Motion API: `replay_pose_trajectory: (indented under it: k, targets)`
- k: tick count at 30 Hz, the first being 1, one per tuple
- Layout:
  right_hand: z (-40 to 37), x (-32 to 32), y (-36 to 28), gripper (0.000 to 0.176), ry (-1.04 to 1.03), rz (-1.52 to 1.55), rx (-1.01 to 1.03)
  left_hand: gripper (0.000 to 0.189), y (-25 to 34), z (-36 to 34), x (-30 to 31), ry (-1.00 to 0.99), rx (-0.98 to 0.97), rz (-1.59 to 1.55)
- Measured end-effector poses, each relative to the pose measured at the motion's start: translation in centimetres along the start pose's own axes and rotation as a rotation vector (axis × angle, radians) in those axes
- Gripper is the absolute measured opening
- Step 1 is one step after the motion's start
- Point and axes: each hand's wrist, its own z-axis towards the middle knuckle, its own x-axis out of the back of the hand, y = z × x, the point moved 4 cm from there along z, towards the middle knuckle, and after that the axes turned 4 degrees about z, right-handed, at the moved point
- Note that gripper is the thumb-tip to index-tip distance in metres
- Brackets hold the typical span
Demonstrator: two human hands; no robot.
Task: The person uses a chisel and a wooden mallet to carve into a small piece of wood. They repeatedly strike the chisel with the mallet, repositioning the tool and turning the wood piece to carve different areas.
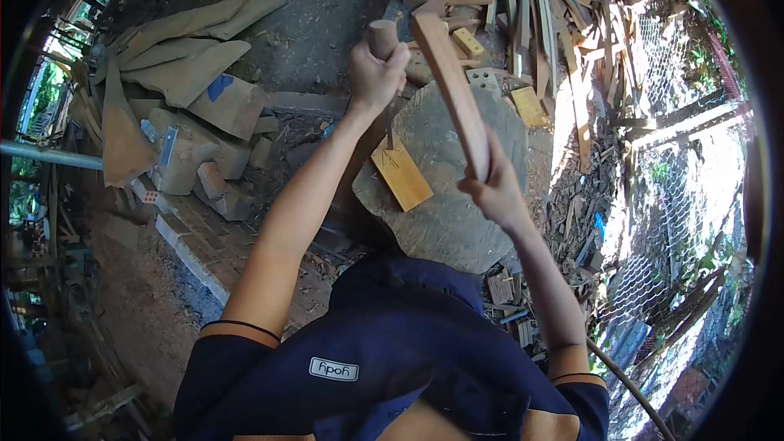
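Observation:
My left hand [378, 77] is wrapped round the round wooden handle of a chisel [382, 37], held upright. Its thin blade runs down to a small yellowish wood block [405, 178], where dark marks show near the tip. That block lies on the left part of a round tree stump [465, 233]. In my right hand [496, 189] is a long squared wooden stick [454, 86], gripped at its near end. The stick slants up and away over the stump, its far end raised beside the chisel handle.
More yellow blocks [529, 106] lie at the stump's far right edge. Long wood strips [535, 16] are heaped behind it. Shaped boards [184, 65] and bricks [211, 181] pile up at left. Wire mesh [653, 220] borders the right side, with wood scraps on the ground.

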Motion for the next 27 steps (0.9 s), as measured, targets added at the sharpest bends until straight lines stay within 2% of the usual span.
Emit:
replay_pose_trajectory:
  k: [1,3,8,10,12,14,16,20,22,27]
  targets:
    - [-0.6,-0.6,0.6,0.085,0.008,0.008,-0.006,0.013,-0.3,0.6,0.2,0.014,0.042,-0.036]
    - [-1.7,-2.3,2.3,0.086,-0.048,0.207,-0.286,0.013,-1.0,1.5,1.1,0.052,0.069,-0.028]
    - [-3.1,-3.0,6.0,0.09,-0.001,0.259,-0.326,0.017,-3.3,1.8,4.8,0.249,0.088,0.05]
    - [-3.3,-2.6,7.0,0.09,-0.001,0.178,-0.286,0.018,-3.3,1.0,6.3,0.24,0.117,0.064]
    - [-3.7,-2.0,6.3,0.09,0.013,0.213,-0.324,0.015,-3.1,0.1,7.8,0.347,0.165,-0.133]
    - [-3.7,-1.5,6.4,0.09,0.023,0.232,-0.355,0.015,-2.3,0.0,8.6,0.398,0.172,-0.185]
    - [-3.5,-1.2,7.0,0.089,0.06,0.14,-0.285,0.014,-0.7,-0.3,8.1,0.467,0.182,-0.243]
    - [-3.4,-1.1,5.9,0.089,0.046,0.191,-0.315,0.02,2.4,-0.4,4.1,0.186,0.07,-0.122]
    - [-3.3,-1.1,6.4,0.088,0.055,0.104,-0.223,0.018,2.3,-0.9,2.3,0.15,0.037,-0.115]
    - [-4.0,-0.9,6.4,0.088,0.062,0.082,-0.219,0.016,2.4,-1.8,0.2,0.025,-0.011,-0.013]
